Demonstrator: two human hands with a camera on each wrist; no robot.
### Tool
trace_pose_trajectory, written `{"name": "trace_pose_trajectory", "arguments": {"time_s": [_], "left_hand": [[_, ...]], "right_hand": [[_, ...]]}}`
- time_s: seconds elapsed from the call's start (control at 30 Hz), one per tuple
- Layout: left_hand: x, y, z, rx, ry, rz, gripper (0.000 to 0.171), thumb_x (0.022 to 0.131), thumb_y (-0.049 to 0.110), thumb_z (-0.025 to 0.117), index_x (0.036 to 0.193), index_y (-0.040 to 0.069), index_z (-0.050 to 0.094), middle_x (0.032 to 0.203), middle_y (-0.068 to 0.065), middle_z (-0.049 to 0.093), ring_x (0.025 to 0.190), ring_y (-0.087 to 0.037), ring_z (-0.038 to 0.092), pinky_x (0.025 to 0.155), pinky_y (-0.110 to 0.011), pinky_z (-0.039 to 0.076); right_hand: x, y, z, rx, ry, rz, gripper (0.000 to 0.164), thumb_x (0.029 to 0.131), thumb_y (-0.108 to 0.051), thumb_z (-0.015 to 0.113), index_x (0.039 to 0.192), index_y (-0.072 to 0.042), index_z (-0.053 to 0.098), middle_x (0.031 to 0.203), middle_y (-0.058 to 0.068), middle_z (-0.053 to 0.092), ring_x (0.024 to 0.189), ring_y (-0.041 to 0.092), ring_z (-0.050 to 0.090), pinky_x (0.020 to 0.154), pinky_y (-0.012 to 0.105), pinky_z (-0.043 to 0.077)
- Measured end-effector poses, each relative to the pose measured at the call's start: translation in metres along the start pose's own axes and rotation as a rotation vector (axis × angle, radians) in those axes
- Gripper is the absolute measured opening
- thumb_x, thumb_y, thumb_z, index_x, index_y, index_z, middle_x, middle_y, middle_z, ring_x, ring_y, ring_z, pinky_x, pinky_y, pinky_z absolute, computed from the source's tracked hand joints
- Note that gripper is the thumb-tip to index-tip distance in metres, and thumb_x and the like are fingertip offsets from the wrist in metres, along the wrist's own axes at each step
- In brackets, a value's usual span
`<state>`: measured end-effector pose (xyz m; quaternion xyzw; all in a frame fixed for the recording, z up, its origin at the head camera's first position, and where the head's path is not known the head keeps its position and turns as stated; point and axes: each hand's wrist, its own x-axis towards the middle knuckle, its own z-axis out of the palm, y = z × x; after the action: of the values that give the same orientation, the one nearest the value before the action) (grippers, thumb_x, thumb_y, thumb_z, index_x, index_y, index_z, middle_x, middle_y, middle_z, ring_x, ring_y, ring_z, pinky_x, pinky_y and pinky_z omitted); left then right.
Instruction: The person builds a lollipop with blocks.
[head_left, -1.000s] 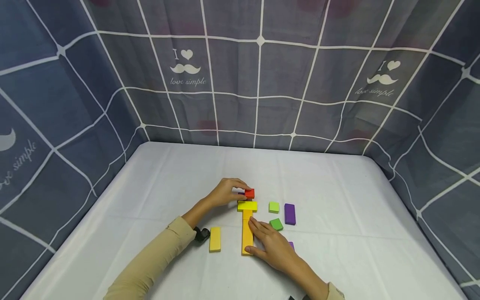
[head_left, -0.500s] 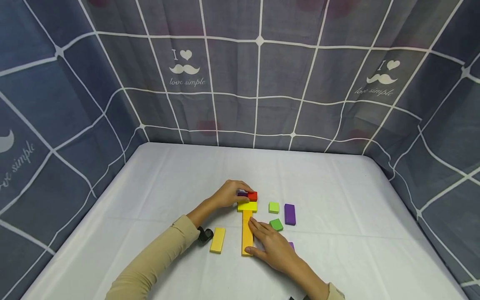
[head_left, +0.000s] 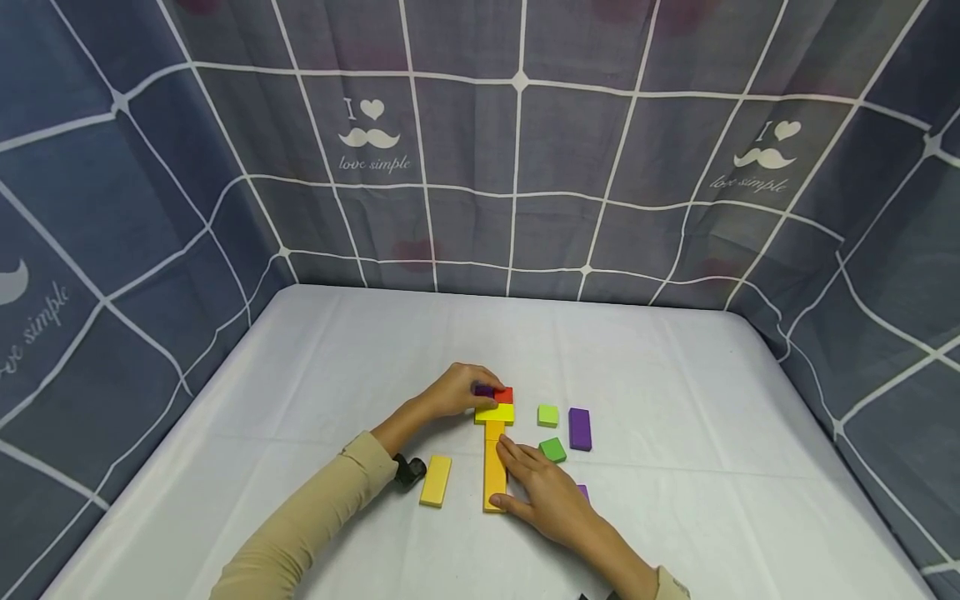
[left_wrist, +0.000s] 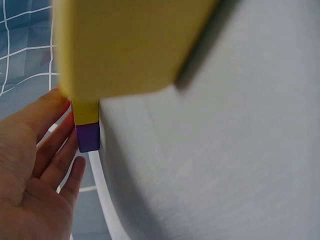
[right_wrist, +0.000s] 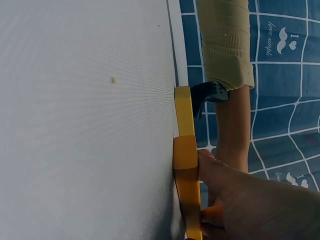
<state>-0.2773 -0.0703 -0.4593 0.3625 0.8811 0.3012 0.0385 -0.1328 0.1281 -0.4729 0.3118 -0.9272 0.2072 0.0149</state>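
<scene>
At the top of a T-shaped row of flat blocks, my left hand [head_left: 459, 390] holds a red block [head_left: 504, 395] between fingers and thumb. The red block sits beside a dark purple block [head_left: 484, 390] and behind a yellow block [head_left: 493, 413]; the fingers partly cover both. In the left wrist view, the purple block [left_wrist: 88, 138] shows past the fingertips, and red is barely visible. My right hand [head_left: 551, 496] rests its extended fingers and thumb along the right side of a long orange block [head_left: 493, 479]. A smaller orange block [head_left: 494, 430] links it to the yellow one.
A loose yellow block [head_left: 436, 481] lies beside the left wrist's black camera [head_left: 409, 472]. Right of the row lie a light green block [head_left: 548, 415], a green block [head_left: 553, 450] and a purple block [head_left: 580, 429]. Another purple piece [head_left: 582, 491] is mostly behind the right hand.
My left hand has brought the red block rightward and down against the purple and yellow blocks. The loose yellow block has turned slightly. My right hand stays in place.
</scene>
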Motion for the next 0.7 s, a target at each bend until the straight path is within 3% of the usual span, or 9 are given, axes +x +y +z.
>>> {"name": "trace_pose_trajectory", "arguments": {"time_s": [0.33, 0.7], "left_hand": [[-0.009, -0.010, -0.006, -0.049, 0.085, -0.011, 0.030, 0.079, 0.014, 0.073, 0.107, 0.005, 0.069, 0.102, -0.003, 0.067, 0.097, -0.015, 0.060, 0.089, -0.030, 0.047], [-0.011, -0.012, -0.006, -0.058, 0.079, 0.009, 0.028, 0.080, 0.011, 0.072, 0.107, 0.005, 0.069, 0.103, -0.004, 0.067, 0.098, -0.016, 0.060, 0.090, -0.030, 0.047]], "right_hand": [[0.000, -0.001, -0.001, -0.001, 0.001, 0.003, 0.071, 0.087, -0.052, 0.054, 0.139, -0.005, 0.040, 0.146, 0.004, 0.033, 0.127, 0.024, 0.040, 0.101, 0.042, 0.037], [0.000, 0.001, 0.000, -0.001, 0.004, 0.005, 0.071, 0.087, -0.053, 0.053, 0.139, -0.006, 0.040, 0.146, 0.004, 0.033, 0.127, 0.024, 0.039, 0.101, 0.042, 0.037]]}}
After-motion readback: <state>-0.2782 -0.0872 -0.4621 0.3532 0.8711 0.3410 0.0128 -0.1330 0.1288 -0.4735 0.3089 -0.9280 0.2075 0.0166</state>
